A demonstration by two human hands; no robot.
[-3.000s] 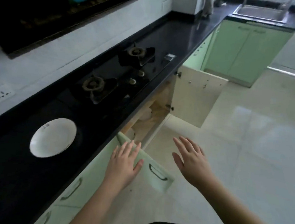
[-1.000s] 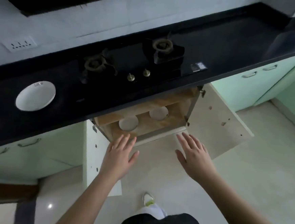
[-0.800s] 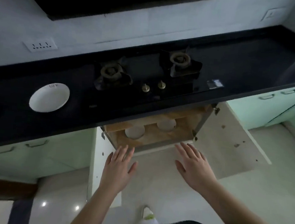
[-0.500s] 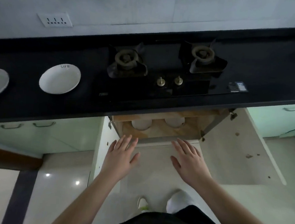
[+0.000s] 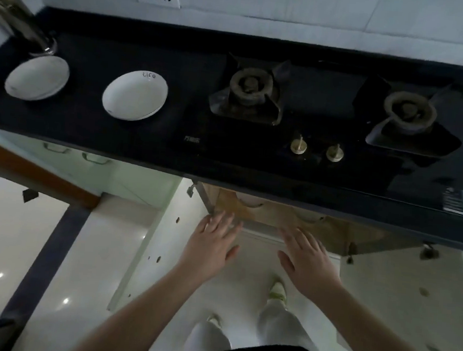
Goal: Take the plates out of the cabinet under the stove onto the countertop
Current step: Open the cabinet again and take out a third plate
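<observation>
Two white plates (image 5: 134, 95) already sit on the black desk (image 5: 89, 133) left of the stove (image 5: 312, 118). Both my hands, left (image 5: 209, 247) and right (image 5: 308, 260), reach empty with fingers spread toward the open cabinet (image 5: 285, 215), where more plates seem to remain, mostly hidden.

We see our left hand (image 5: 211, 248) and right hand (image 5: 307, 264) held flat, fingers spread and empty, just in front of the open cabinet (image 5: 285, 217) under the stove (image 5: 309, 117). Two plate rims (image 5: 250, 203) peek out beneath the tabletop (image 5: 95, 137) edge. On the tabletop, left of the burners, two white plates (image 5: 135, 95) sit side by side, apart.
</observation>
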